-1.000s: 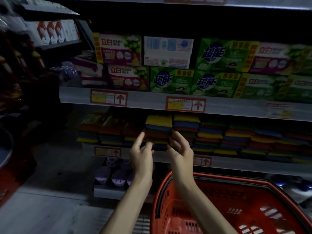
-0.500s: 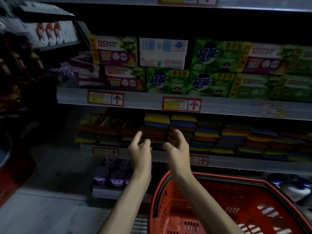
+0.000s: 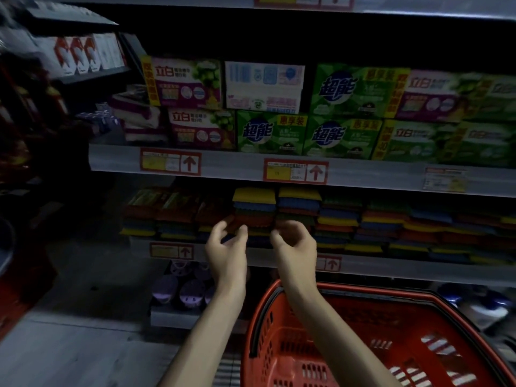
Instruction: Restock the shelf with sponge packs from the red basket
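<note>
Empty and loosely cupped, left hand (image 3: 227, 256) and right hand (image 3: 297, 254) hover above the red plastic basket (image 3: 405, 296); stacked multicoloured sponge packs (image 3: 254, 210) look light, squashy: clasp the sides.

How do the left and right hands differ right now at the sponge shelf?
The left hand hovers before the left yellow-topped sponge stack, the right hand before the right yellow-topped sponge stack. Left forearm is over floor, right forearm lies over the red plastic basket. Both are loosely curled, holding nothing.
</note>
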Available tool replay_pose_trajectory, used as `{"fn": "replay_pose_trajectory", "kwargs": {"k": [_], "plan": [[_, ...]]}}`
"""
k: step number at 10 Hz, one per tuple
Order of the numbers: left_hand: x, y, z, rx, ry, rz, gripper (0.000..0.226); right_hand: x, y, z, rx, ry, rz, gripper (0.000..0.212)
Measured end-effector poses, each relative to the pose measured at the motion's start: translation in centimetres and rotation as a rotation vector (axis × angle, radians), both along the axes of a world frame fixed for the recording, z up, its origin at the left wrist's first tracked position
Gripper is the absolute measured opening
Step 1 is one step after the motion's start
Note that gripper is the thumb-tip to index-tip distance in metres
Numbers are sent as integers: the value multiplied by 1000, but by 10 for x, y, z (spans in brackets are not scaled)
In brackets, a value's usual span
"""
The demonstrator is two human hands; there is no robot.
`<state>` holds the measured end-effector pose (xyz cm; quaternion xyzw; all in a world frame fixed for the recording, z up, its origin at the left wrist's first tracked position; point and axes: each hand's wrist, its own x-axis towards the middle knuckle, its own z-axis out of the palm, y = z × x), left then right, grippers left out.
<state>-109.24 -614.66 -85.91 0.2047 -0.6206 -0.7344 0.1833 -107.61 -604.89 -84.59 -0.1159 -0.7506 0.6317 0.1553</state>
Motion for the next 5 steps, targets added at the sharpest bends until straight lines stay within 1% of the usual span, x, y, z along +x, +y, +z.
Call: {"fn": "replay_pose_trajectory", "kwargs": {"k": [1,2,3,4,5], "plan": [[-3,1,-4,-12,2,19,44,-7,-9,-4,-7,-49,-80,14],[-4,1,-2,-2,-15,40,44,-15,-16,-8,-33,-104,-136,20],[-9,0,-4,-2,-33,44,45,-23,-20,-10,-110,-151,-196,45],[-7,-1,-1,14,-38,36,46,-26,-21,-10,-127,-193,-216,36],[-6,0,-2,10,-44,47,47,-30,-24,-11,-95,-202,-230,24]]}}
